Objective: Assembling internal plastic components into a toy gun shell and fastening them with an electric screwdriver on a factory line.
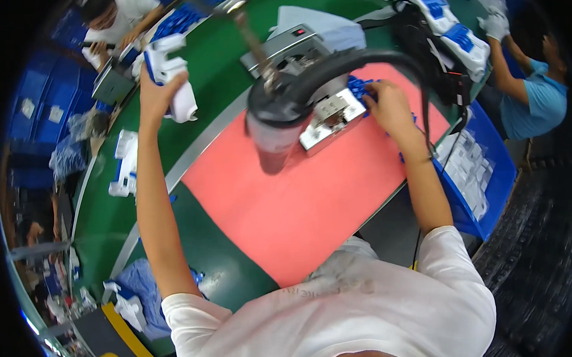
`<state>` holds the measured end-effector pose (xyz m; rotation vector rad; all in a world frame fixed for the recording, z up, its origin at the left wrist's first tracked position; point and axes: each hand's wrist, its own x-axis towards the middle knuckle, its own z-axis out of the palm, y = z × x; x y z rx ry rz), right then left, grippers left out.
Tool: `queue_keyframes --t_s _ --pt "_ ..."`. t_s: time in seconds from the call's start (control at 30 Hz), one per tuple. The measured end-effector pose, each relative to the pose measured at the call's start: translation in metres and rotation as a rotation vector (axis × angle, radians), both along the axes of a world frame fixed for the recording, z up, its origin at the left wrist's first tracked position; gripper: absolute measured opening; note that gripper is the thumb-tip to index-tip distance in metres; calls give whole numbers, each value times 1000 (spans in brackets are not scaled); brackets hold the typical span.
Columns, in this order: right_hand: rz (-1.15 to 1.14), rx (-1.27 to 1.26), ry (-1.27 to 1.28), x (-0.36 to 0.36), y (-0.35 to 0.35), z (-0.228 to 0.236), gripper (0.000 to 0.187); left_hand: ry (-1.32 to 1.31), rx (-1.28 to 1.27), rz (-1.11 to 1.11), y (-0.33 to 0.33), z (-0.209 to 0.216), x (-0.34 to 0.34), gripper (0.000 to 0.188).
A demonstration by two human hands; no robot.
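Observation:
My left hand [158, 98] is raised at the far left, fingers wrapped round a white plastic housing [182, 101] with blue trim, shaped like a handheld device. At the far side of the red mat [248, 199], my right hand [388, 104] reaches into a pile of small blue plastic parts [357, 86]. Its fingers are curled at the pile's edge, closed on a blue part as far as I can see. Left of that hand sits a metal fixture [332, 120]. A hanging dark tool with a clear cylinder [276, 131] blocks part of the mat.
A grey machine [296, 44] stands behind the fixture. White-and-blue housings [126, 163] lie on the green conveyor [223, 66]. A blue bin [500, 175] with bagged white parts is at my right. One person [538, 97] works at right, another [123, 20] at far left.

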<state>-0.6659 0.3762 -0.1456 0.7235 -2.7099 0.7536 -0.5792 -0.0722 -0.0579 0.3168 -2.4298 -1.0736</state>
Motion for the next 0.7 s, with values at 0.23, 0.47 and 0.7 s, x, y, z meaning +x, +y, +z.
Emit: queue_keyframes --t_s 0.23,0.47,0.7 --pt "3 -71 3 2 2 3 25 373 1395 -197 69 -64 195 61" --pt "104 -351 103 76 17 19 17 32 1447 43 144 -65 279 48" --pt "281 -218 142 64 0 -12 11 -51 1604 217 219 -59 291 39"
